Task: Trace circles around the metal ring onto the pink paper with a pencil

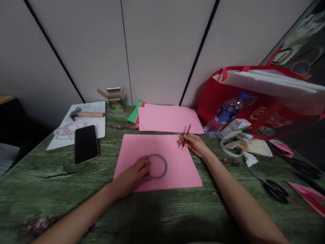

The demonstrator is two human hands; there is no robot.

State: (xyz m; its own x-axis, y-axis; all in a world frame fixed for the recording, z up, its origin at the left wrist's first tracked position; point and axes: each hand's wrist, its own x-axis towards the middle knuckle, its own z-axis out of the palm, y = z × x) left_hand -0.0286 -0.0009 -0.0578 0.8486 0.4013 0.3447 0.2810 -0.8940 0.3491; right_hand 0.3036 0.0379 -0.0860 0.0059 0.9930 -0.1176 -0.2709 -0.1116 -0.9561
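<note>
A pink sheet of paper [177, 174] lies in front of me, its lower right corner showing more than one layer. On it rests a thin dark ring [166, 166]. My left hand [134, 174] grips the ring's left edge, fingers curled against it and partly over it. To the upper right, my right hand [195, 144] is closed around a pencil [188, 129], tip pointing down near the sheet's right side. Whether the tip touches the paper I cannot tell. The pencil is apart from the ring.
Behind lies a pink paper stack [167, 118]. Left are a phone [86, 145], a hammer [88, 114] and a small open box [116, 104]. Right stand a water bottle [225, 113] and a red bag [208, 98]; scissors [273, 189] lie nearer.
</note>
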